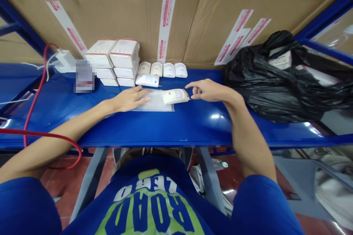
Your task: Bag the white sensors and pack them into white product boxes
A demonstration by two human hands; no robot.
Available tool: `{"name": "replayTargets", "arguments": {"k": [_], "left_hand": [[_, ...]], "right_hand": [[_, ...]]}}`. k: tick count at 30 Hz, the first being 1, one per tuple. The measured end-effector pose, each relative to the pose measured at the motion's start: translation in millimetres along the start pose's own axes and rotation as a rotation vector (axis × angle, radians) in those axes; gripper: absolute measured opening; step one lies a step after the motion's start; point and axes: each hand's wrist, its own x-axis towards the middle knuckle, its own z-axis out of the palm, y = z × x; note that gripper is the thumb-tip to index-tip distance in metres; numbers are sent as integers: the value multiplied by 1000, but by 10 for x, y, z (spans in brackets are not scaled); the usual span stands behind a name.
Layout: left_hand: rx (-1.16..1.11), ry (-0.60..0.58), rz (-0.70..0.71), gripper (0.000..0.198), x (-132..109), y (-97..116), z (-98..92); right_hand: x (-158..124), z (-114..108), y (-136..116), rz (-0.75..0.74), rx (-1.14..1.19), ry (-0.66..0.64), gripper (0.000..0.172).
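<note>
My left hand [132, 98] lies flat, fingers stretched out, on a clear plastic bag [156, 102] on the blue shelf [171, 125]. A white sensor device [175, 96] rests on the right end of that bag. My right hand [207, 90] is just right of the device, its fingers loosely spread and the fingertips close to the device's end; it holds nothing.
At the back stand stacked white boxes [116, 60] and a row of white devices [162, 69], with another one lying flat [147, 80]. A black plastic bag [281, 77] fills the right side. A red cable [35, 117] and a white power strip [64, 62] are at left. Cardboard lines the back.
</note>
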Motion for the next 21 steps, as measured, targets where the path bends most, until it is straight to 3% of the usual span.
{"name": "replayTargets", "arguments": {"k": [3, 5, 9, 15, 21], "left_hand": [[79, 47, 47, 70, 10, -33, 73], [111, 69, 73, 67, 12, -53, 103], [152, 73, 72, 65, 9, -58, 110], [174, 45, 62, 63, 7, -19, 93], [198, 20, 29, 62, 13, 32, 91]], "right_hand": [[23, 94, -54, -91, -13, 127, 70], [73, 181, -100, -194, 7, 123, 75], [195, 312, -103, -239, 39, 91, 62], [379, 401, 42, -77, -1, 271, 56], [601, 545, 37, -70, -55, 406, 50]]}}
